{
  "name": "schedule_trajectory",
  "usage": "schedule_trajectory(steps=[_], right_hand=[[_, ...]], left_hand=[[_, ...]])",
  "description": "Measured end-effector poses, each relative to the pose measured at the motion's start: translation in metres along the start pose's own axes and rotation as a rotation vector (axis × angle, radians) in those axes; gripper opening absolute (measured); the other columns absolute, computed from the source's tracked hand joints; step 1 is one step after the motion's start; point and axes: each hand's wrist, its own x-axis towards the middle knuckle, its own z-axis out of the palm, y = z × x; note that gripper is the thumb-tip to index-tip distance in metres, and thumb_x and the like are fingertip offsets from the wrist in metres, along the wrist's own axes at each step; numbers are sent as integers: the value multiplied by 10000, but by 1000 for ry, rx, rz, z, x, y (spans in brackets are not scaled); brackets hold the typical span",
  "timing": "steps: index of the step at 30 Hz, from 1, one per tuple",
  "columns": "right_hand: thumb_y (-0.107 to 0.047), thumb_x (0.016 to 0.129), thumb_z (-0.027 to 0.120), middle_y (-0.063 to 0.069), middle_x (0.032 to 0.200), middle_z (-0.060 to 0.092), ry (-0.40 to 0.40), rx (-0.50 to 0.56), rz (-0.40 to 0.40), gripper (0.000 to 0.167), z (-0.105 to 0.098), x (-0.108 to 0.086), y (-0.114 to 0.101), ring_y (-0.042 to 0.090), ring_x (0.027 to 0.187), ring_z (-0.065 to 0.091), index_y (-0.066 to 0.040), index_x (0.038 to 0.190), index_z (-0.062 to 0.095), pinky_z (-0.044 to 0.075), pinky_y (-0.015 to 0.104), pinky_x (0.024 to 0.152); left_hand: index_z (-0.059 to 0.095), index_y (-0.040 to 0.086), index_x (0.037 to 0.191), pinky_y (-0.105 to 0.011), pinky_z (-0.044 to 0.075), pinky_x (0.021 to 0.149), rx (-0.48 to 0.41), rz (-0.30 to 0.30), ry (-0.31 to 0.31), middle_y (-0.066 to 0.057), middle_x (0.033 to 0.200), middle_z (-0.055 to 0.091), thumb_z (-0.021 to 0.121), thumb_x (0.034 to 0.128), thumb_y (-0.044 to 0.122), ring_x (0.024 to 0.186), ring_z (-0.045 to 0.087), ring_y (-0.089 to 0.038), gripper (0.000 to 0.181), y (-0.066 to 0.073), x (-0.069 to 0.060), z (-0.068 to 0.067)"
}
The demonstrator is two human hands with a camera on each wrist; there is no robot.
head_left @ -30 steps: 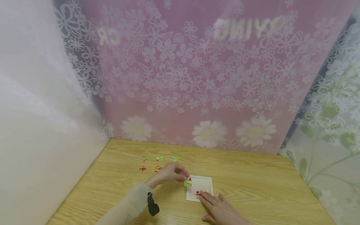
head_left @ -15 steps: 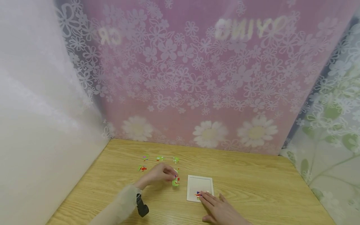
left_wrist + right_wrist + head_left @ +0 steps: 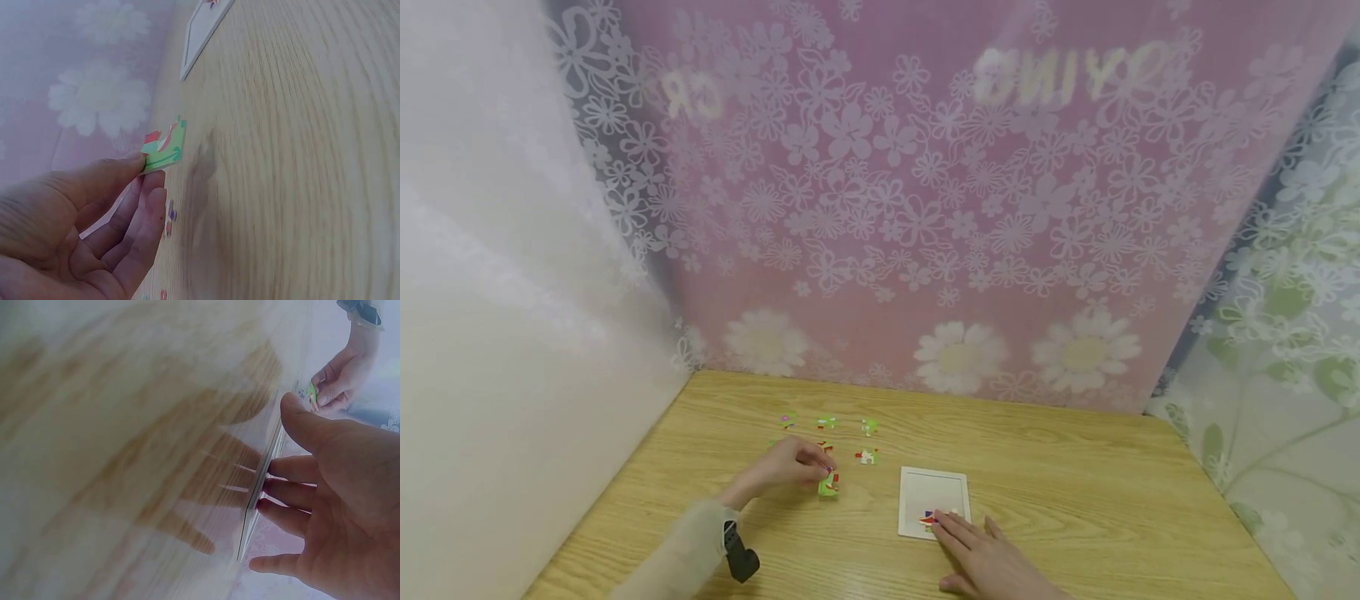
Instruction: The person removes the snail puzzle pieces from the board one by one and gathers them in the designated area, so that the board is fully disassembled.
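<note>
Thumb and fingers of my left hand pinch a green jigsaw puzzle piece with red and white parts, left of the white puzzle tray. In the left wrist view this puzzle piece is tilted and raised off the wooden table. My right hand rests with straight fingers on the tray's lower right part. Beside its fingertips a red, white and blue puzzle piece lies in the tray; my fingers hide part of what is there. The right wrist view shows the right hand touching the tray's edge.
Loose puzzle pieces lie in rows at the back left, among them a green one and a white-and-green one. My left hand partly covers the nearer row. A flowered curtain hangs behind the wooden table.
My left hand has moved left from the tray's upper left corner toward the loose pieces, carrying the green puzzle piece. The right hand has stayed on the tray.
</note>
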Motion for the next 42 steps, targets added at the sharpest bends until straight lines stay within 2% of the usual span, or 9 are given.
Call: schedule_trajectory(steps=[5, 11, 22, 31, 36, 42], right_hand=[[-570, 1002, 513, 165, 1487, 525, 3, -12, -2, 735, 1, 0, 0, 311, 1336, 537, 14, 1449, 527, 508, 673, 875], [-568, 1002, 519, 163, 1483, 530, 9, -12, -3, 729, 0, 0, 0, 315, 1330, 542, 12, 1445, 534, 511, 671, 870], [-564, 1006, 508, 182, 1488, 517, 12, 18, -8, 733, 2, 0, 2, 341, 1331, 532, 28, 1439, 531, 502, 686, 872], [-567, 1006, 507, 178, 1499, 507, -3, 22, -5, 735, 2, 1, 3, 331, 1344, 522, 15, 1455, 519, 499, 687, 875], [-564, 1006, 510, 177, 1499, 508, -6, 28, -4, 732, 2, 1, 3, 332, 1341, 526, 14, 1455, 520, 499, 690, 873], [-579, 1004, 500, 151, 1505, 509, -3, 3, -2, 734, 4, 0, 4, 307, 1345, 526, -8, 1465, 516, 506, 674, 875]], left_hand=[[732, -52, 1129, -366, 601, 703, 6, -17, 3, -155, 1016, 758, 684, 966, 91, 792, 681, -206, 221, -3, -12, -13], [715, -76, 1143, -367, 601, 741, 0, -41, 5, -151, 1018, 746, 676, 973, 89, 845, 669, -199, 240, -9, -27, -29], [722, -68, 1121, -308, 581, 693, 46, -116, 88, -119, 982, 756, 716, 948, 108, 820, 658, -149, 247, -23, -51, -56], [734, -61, 1040, -287, 577, 669, 93, -126, 114, -118, 940, 757, 730, 926, 69, 807, 671, -156, 173, -36, -60, -62], [753, -34, 1027, -268, 558, 663, 138, -125, 124, -110, 945, 756, 727, 925, 66, 819, 652, -154, 145, -35, -61, -62], [756, -39, 1023, -276, 578, 692, 150, -129, 149, -115, 951, 758, 756, 908, 74, 831, 674, -149, 162, -30, -61, -59]])
